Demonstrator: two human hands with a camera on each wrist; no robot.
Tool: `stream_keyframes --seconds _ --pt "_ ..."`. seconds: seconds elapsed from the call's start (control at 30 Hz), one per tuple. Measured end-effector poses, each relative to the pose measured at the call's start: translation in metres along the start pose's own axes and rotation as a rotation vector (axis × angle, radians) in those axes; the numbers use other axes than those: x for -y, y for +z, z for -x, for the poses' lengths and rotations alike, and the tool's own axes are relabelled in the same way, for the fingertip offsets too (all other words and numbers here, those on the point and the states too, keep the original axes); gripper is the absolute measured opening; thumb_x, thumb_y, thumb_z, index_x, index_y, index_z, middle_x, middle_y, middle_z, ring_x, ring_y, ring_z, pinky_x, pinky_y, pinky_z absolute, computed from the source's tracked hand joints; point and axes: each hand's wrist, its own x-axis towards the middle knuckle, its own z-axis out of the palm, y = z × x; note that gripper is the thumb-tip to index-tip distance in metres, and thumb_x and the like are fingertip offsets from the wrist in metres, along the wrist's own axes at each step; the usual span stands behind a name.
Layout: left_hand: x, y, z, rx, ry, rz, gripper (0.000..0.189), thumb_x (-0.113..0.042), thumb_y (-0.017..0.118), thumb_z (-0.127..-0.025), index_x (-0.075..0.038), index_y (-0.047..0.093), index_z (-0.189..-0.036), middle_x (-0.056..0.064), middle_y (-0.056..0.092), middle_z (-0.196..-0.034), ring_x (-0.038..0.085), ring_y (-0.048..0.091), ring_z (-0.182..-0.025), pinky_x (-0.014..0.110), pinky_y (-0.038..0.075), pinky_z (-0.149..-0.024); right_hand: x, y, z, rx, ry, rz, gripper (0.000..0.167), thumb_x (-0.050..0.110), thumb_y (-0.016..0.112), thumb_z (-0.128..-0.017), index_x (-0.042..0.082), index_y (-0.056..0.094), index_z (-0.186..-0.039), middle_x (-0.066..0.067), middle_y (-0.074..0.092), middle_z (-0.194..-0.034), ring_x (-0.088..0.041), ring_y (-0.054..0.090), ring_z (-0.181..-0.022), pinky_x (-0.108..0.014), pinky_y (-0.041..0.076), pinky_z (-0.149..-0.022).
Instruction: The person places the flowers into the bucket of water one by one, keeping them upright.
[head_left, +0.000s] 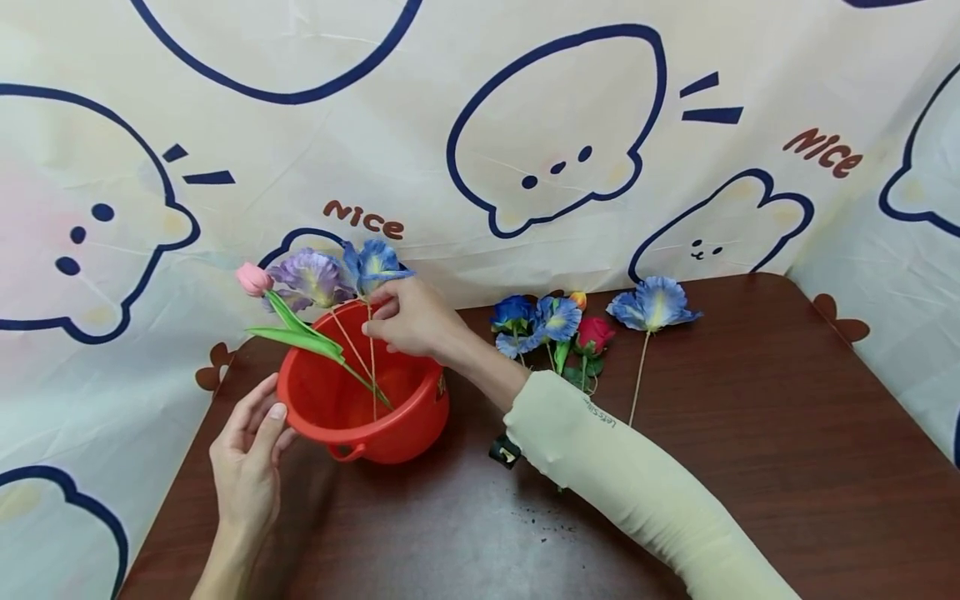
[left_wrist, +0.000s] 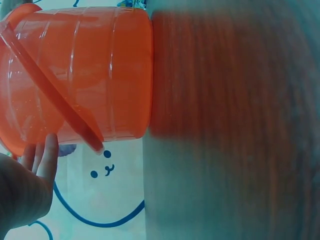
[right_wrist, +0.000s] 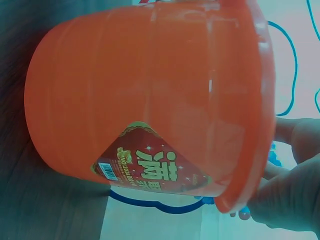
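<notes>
A red bucket (head_left: 405,433) stands on the table at left, holding a pink tulip (head_left: 255,280) with green leaves and a purple flower (head_left: 311,275). My right hand (head_left: 412,317) is over the bucket's far rim and pinches the thin stem of a blue flower (head_left: 372,265), whose lower end is down inside the bucket. At the near left, my left hand (head_left: 251,450) rests its fairly straight fingers (left_wrist: 49,157) against the bucket's outer side, just under the rim. The right wrist view shows a dark red label (right_wrist: 150,165) on the bucket's wall.
Right of the bucket lie a blue rose (head_left: 513,310), a blue flower (head_left: 558,318), a red rose (head_left: 595,333) and an orange bud (head_left: 577,300). Farther right is another blue flower (head_left: 656,304) on a long stem. A patterned cloth (head_left: 555,100) hangs behind the brown table (head_left: 787,433).
</notes>
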Motion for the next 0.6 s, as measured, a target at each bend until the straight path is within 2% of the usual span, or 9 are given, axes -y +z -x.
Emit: stream_keyframes --seconds 0.13,0.3,0.6 --pt "0.000 0.000 0.000 0.000 -0.001 0.000 0.043 0.004 0.058 -0.107 0.005 0.057 -0.150 0.008 0.075 -0.132 0.013 0.079 -0.109 0.025 0.065 -0.083 -0.003 -0.007 0.009 0.009 -0.040 -0.037 0.040 0.013 0.074 -0.102 0.006 0.068 -0.140 -0.012 0.073 -0.116 -0.019 0.078 -0.084 -0.029 0.068 -0.074" --pt "0.000 0.001 0.000 -0.003 -0.001 0.005 0.043 0.004 0.057 -0.107 0.004 0.058 -0.150 0.007 0.075 -0.132 0.013 0.079 -0.109 0.025 0.065 -0.083 -0.005 -0.016 0.018 0.007 -0.066 -0.092 0.039 0.012 0.074 -0.102 0.005 0.068 -0.140 -0.012 0.072 -0.114 -0.019 0.078 -0.086 -0.032 0.069 -0.074" --pt "-0.001 0.001 0.000 0.003 0.004 0.003 0.044 0.004 0.057 -0.107 0.006 0.056 -0.150 0.008 0.075 -0.133 0.014 0.079 -0.109 0.025 0.065 -0.083 -0.009 -0.040 0.041 -0.004 -0.071 -0.163 0.041 0.014 0.074 -0.102 0.011 0.066 -0.143 -0.012 0.073 -0.123 -0.023 0.078 -0.103 -0.035 0.069 -0.079"
